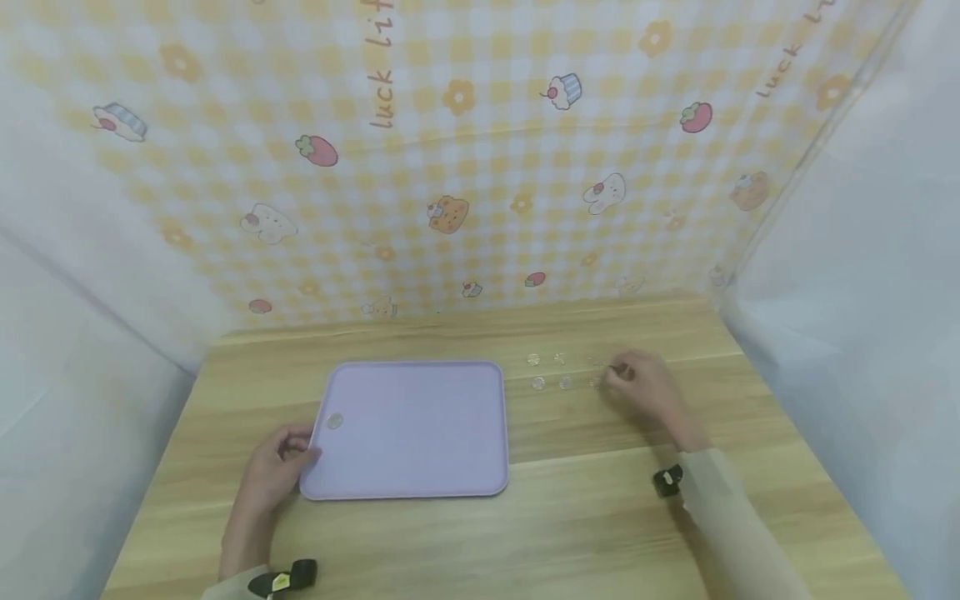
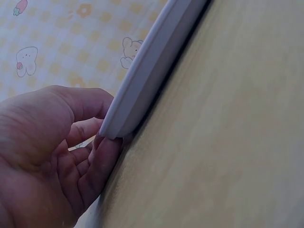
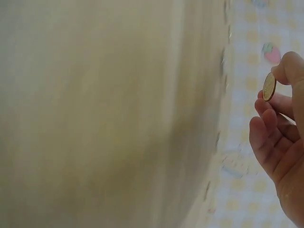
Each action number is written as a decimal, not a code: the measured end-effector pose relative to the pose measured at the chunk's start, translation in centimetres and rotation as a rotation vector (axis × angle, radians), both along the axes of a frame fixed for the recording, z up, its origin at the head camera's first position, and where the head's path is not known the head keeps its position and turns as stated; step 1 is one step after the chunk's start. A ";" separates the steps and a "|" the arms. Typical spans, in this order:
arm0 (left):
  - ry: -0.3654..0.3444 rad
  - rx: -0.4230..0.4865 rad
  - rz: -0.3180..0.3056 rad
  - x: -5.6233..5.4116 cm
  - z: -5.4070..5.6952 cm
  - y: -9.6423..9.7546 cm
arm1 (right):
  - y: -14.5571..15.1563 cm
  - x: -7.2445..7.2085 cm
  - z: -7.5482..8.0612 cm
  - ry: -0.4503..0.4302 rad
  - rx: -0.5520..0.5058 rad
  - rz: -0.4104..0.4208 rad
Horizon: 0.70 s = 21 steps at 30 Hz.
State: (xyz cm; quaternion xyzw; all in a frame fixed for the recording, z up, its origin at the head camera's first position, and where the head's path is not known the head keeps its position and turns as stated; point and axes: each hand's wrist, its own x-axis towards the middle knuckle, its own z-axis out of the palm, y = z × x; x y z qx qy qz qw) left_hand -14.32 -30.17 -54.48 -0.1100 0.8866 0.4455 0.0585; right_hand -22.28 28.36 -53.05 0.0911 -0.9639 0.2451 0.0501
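A pale purple tray lies on the wooden table, left of centre. My left hand grips its left edge, the thumb on the rim and the other fingers tucked at the side and underneath, as the left wrist view shows. One coin lies inside the tray near that hand. At the right, my right hand pinches a gold-coloured coin between thumb and fingers, raised over the table. Beside it, several small round shiny pieces lie in two rows.
A checked cloth with cartoon prints hangs behind the table's back edge. White sheets hang on both sides. Each wrist carries a black strapped camera. Bare wood-grain tabletop extends in front of the tray and the coins.
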 end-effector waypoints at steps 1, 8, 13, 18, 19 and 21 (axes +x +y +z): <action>-0.004 -0.003 0.002 0.1 0.0 0.0 | 0.5 0.1 -0.1 -0.006 0.012 -0.005; -0.038 -0.036 0.016 0.3 0.3 -0.1 | 2.2 0.6 0.0 -0.009 0.121 0.001; -0.040 -0.048 0.018 0.2 0.2 0.0 | 2.7 0.8 0.0 -0.020 0.186 0.007; -0.035 -0.054 0.010 0.1 0.0 0.1 | 2.8 1.1 0.0 -0.053 0.231 0.009; -0.035 -0.054 0.010 0.1 -0.1 0.1 | 2.8 1.1 0.0 -0.053 0.237 0.009; -0.036 -0.058 0.011 0.0 -0.1 0.2 | 2.7 1.1 0.0 -0.050 0.256 0.004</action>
